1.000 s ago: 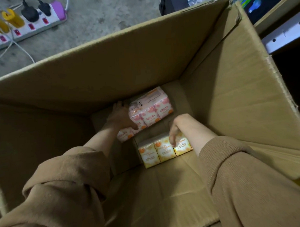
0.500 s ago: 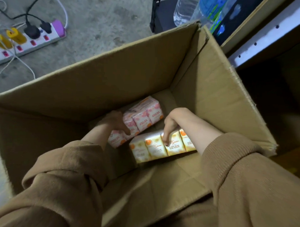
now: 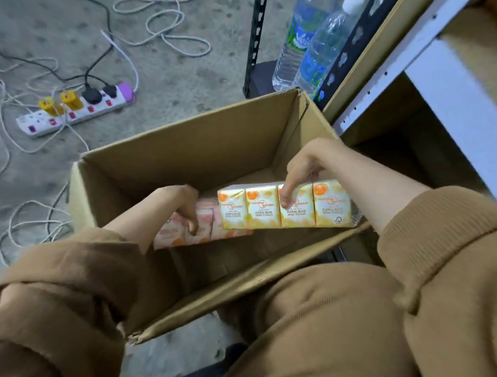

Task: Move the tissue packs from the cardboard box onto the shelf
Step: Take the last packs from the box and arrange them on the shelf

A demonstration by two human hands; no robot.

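Note:
An open cardboard box (image 3: 184,154) stands on the floor in front of me. My right hand (image 3: 303,169) grips a yellow tissue pack (image 3: 259,207) from above, a row of several small packets held level at the box's rim height on the right. My left hand (image 3: 183,204) holds a pink tissue pack (image 3: 206,226) lower and to the left, partly behind the yellow one. The shelf (image 3: 446,82) with its white frame rises at the right, its lower bay dark.
Two water bottles (image 3: 307,39) stand beyond the box on a black rack (image 3: 253,41). A white power strip (image 3: 75,112) with plugs and loose cables lies on the concrete floor at the left. My brown sleeves and knee fill the foreground.
Both hands have lifted their packs from the box bottom up to rim height. The yellow pack has risen toward the right. The view has pulled back from the box.

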